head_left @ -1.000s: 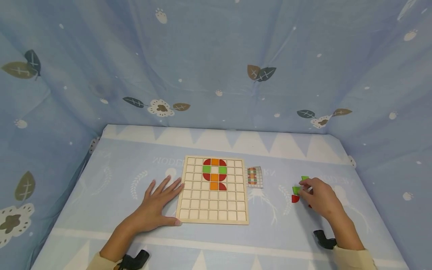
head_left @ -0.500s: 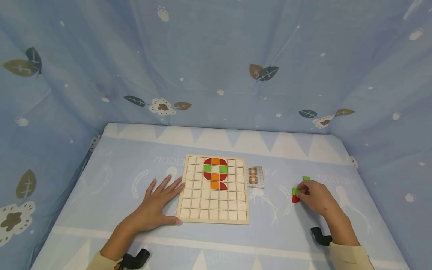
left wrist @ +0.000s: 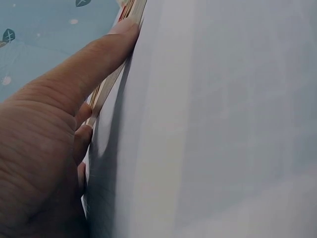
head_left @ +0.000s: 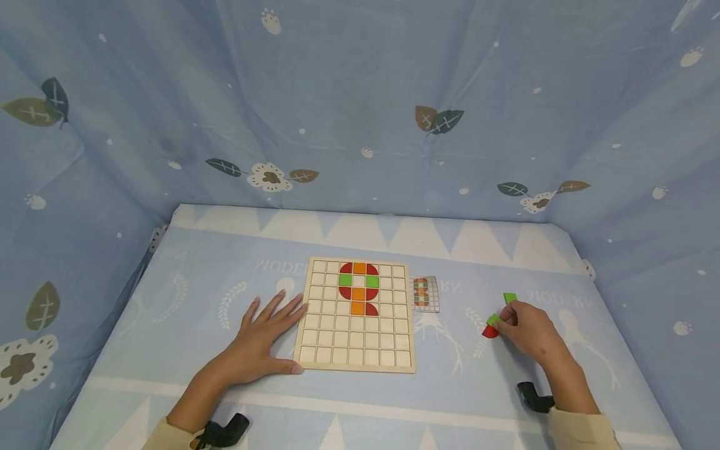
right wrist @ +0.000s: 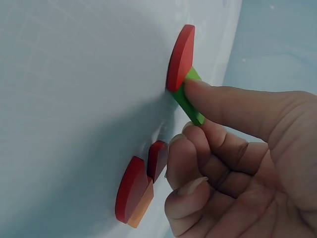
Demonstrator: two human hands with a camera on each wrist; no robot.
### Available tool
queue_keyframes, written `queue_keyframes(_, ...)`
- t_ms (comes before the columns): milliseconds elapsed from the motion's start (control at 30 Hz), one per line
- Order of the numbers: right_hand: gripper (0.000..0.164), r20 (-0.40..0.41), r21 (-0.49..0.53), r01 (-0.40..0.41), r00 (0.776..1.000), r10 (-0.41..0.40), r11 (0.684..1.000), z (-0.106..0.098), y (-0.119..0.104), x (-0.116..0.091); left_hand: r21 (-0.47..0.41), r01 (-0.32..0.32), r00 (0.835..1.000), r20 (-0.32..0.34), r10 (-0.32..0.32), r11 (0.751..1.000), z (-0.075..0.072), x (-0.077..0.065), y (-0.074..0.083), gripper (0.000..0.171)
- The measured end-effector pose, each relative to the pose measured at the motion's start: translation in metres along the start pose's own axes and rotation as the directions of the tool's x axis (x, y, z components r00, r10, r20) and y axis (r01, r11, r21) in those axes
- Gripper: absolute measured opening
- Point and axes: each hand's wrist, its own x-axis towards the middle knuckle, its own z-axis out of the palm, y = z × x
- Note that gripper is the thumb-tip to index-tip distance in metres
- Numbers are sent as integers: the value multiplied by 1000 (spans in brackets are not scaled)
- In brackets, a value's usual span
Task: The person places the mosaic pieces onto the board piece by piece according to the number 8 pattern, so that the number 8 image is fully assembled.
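Observation:
My left hand [head_left: 255, 347] lies with fingers spread at the left side of a wooden grid board [head_left: 323, 340], its fingertips and thumb tip at the board's edge. Red quarter-circle, orange square and green square tiles fill several cells in the board's upper middle. Off to the right, my right hand [head_left: 531, 331] pinches a green tile [right wrist: 185, 102] between thumb and fingers, low over the table. Against that tile sits a red quarter-circle tile [right wrist: 181, 59], partly behind the thumb in the right wrist view. Another green tile [head_left: 509, 297] lies just beyond the fingers.
Beside the board's right edge lies a small pattern card [head_left: 425, 294]. Below my right hand are two more red tiles [right wrist: 131, 188] and an orange tile [right wrist: 141, 206], hidden from the head view. Patterned blue cloth [head_left: 360, 112] hangs behind the table.
My right hand has closed in on the nearer green tile, which has turned and now meets the red tile. The red tile has turned too. My left hand stays put.

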Motion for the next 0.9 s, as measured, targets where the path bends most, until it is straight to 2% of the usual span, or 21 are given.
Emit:
queue_keyframes(267,14,-39,5,26,999,-26,1000,2,-1,-3,6,-9,1000,-13,9,1000,-1,-1,1,115)
queue_keyframes(533,9,-105,-4,71,992,-71,997,-2,-10,-9,-2,7,1000,11,-7,1000,-2,-1,2,114)
queue_keyframes(800,8,-95,78,139,987,-132,987,-3,-51,-7,-6,-1,1000,-3,1,1000,-2,-1,2,113)
queue_keyframes(900,8,-103,75,196,977,-188,978,1,-73,-2,-5,-11,1000,-13,11,1000,0,-1,1,113)
